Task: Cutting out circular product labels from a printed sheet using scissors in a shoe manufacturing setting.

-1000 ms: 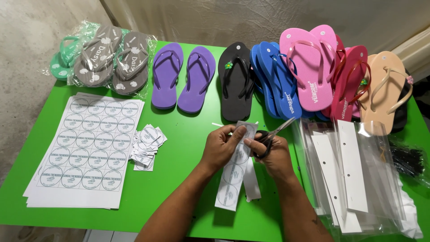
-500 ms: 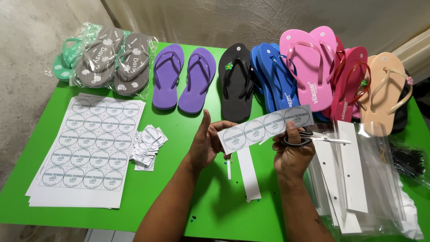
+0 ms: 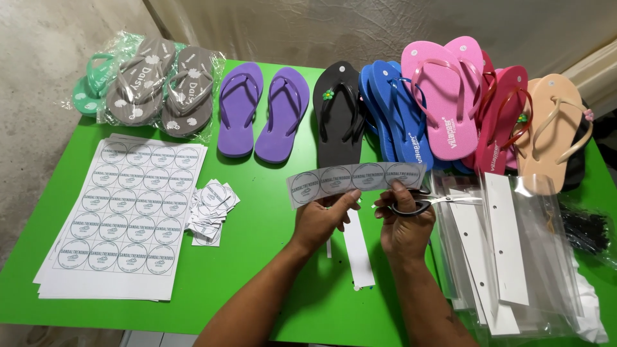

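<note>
Both hands sit just this side of the label strip (image 3: 355, 180), w/ a cut white offcut (image 3: 358, 247) on the green surface (image 3: 270, 257) below them: left hand (image 3: 321, 222) pinches the strip's lower edge near its middle, grip closed on it; right hand (image 3: 403, 225) has its grip closed on scissors (image 3: 424, 204) under the strip's right end. Left of the strip lie cut squares (image 3: 211, 204), then label sheets (image 3: 128, 209); right of it, clear bags w/ white cards (image 3: 508, 250). Beyond the strip: black flip-flops (image 3: 339, 115), purple pair (image 3: 263, 109), pink ones (image 3: 443, 96).
</note>
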